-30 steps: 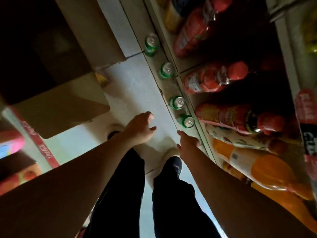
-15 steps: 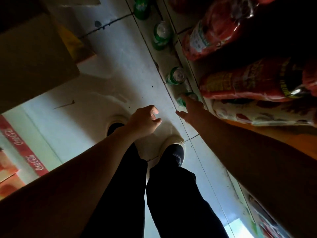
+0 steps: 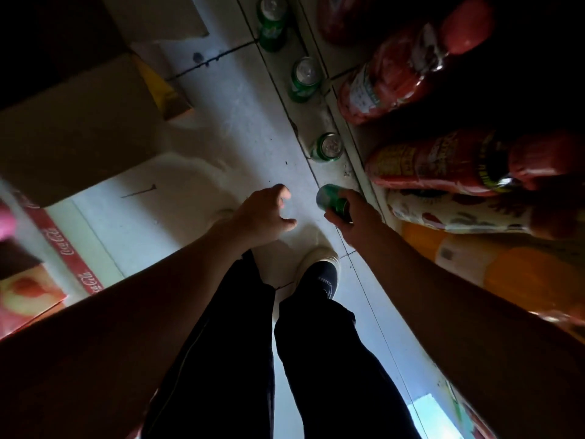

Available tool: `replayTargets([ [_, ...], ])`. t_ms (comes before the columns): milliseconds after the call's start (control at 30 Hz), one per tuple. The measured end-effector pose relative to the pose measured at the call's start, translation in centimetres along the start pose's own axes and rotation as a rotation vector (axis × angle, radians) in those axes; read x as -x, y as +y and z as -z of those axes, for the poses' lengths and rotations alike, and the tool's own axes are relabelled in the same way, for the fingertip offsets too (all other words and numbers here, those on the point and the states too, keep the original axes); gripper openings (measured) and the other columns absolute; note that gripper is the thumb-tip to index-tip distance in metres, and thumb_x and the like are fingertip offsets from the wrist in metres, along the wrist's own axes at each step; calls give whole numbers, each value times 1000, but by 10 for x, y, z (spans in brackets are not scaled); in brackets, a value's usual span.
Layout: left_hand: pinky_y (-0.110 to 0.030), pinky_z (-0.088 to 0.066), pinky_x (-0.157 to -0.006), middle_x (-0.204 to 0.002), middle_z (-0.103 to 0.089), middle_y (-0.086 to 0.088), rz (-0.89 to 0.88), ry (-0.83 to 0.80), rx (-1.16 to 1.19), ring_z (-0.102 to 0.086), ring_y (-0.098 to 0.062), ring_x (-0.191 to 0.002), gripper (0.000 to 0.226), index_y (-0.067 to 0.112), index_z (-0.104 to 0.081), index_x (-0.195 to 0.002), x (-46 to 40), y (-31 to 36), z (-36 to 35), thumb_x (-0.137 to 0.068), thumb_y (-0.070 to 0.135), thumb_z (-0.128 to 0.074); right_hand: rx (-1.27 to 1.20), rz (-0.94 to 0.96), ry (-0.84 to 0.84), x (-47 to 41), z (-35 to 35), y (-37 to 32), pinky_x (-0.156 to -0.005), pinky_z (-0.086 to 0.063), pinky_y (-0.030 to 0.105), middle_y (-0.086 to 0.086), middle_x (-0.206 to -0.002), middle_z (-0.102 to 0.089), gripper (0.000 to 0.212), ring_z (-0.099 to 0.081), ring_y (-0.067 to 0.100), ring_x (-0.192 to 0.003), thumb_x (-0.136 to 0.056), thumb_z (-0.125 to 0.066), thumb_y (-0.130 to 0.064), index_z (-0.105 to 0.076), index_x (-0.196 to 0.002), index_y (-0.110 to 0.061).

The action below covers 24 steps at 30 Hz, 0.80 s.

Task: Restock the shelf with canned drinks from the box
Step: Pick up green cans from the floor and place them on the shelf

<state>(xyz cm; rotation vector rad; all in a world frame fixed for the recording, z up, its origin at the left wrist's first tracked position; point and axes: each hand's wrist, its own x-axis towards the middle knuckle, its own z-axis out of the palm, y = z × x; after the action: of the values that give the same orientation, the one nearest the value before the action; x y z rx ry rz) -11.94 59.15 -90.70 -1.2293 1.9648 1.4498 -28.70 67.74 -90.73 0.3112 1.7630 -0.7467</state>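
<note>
My right hand (image 3: pixel 356 220) grips a green can (image 3: pixel 332 199) and holds it tilted just above the floor, beside the shelf's base edge (image 3: pixel 354 160). Three more green cans stand in a row along that edge: one nearest (image 3: pixel 327 147), one further (image 3: pixel 304 79), one at the top (image 3: pixel 271 22). My left hand (image 3: pixel 262 218) hovers over the floor with loosely curled fingers and holds nothing. The cardboard box (image 3: pixel 72 131) sits on the floor at the left.
Large bottles lie on the shelf at the right: red ones (image 3: pixel 408 71), a red-and-yellow one (image 3: pixel 443 163) and orange ones (image 3: pixel 512 274). A Coca-Cola carton (image 3: pixel 68 248) is at lower left. My legs and a shoe (image 3: pixel 318 272) stand on the white tiles.
My right hand reached down to the nearest can at the shelf edge, closed round it and lifted it off the floor. The left hand stayed hovering, and the view tipped further down.
</note>
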Motion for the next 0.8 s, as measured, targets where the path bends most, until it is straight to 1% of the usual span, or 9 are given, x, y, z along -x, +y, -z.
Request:
replayTargets([
  [133, -27, -35, -109, -150, -39, -7, -178, -14, -39, -41, -20, -135, 107, 21, -24, -152, 49, 44, 61, -66, 29, -87, -155, -26, -51, 95, 4, -30, -78, -61, 37, 12, -116, -61, 27, -65, 23, -97, -89, -63, -3, -57, -115, -5],
  [233, -16, -30, -109, -149, -39, 0, -376, -46, -78, -41, -11, -132, 119, 24, -27, -152, 111, 101, 119, -54, 31, -94, -198, 76, -180, 204, 8, -73, -75, -60, 41, 16, -123, -61, 38, -65, 31, -107, -79, -68, 10, -61, -112, -8],
  [300, -20, -39, -107, -139, -51, 3, -443, -39, -94, -51, -7, -122, 114, 24, -38, -147, 156, 142, 156, -49, 32, -96, -101, 186, -229, 281, 5, -110, -74, -60, 41, 11, -119, -61, 46, -66, 29, -104, -74, -70, 14, -66, -108, -17],
  [367, -28, -50, -98, -124, -64, 8, -512, -8, -71, -61, -6, -112, 93, 27, -55, -133, 206, 187, 198, -50, 39, -95, 104, 381, -244, 354, 10, -145, -80, -60, 43, 7, -121, -62, 56, -65, 24, -108, -62, -80, 6, -69, -108, -24],
  [467, -20, -52, -82, -104, -72, 9, -491, -61, -203, -66, -4, -95, 64, 26, -68, -112, 286, 256, 257, -54, 35, -93, 429, 655, -278, 461, 28, -185, -82, -55, 20, -4, -114, -64, 70, -62, -4, -100, -56, -86, 4, -65, -117, -22],
  [533, -20, -53, -76, -97, -73, 6, -494, -119, -294, -67, -7, -88, 53, 23, -70, -104, 322, 287, 277, -55, 27, -92, 514, 714, -276, 511, 41, -200, -87, -50, 19, -8, -120, -62, 79, -60, -3, -106, -58, -86, 5, -56, -127, -20],
  [633, -30, -58, -80, -96, -73, 8, -536, -216, -240, -69, -5, -88, 57, 25, -67, -105, 383, 338, 303, -54, 23, -92, 599, 822, -271, 594, 68, -217, -91, -54, 26, -12, -129, -57, 92, -56, 4, -119, -54, -86, -6, -42, -131, -31],
  [700, -27, -57, -85, -101, -72, 11, -582, -221, -192, -67, -2, -94, 62, 25, -65, -111, 421, 369, 309, -55, 19, -92, 643, 916, -202, 649, 91, -222, -88, -55, 24, -16, -125, -57, 89, -57, 1, -115, -56, -86, -7, -41, -128, -34],
  [800, -38, -58, -86, -102, -73, 9, -634, -96, -93, -68, -6, -99, 60, 24, -66, -110, 467, 408, 300, -55, 31, -91, 532, 1068, -25, 713, 122, -218, -79, -58, 27, -15, -110, -62, 80, -64, 4, -100, -56, -91, -18, -48, -122, -33],
])
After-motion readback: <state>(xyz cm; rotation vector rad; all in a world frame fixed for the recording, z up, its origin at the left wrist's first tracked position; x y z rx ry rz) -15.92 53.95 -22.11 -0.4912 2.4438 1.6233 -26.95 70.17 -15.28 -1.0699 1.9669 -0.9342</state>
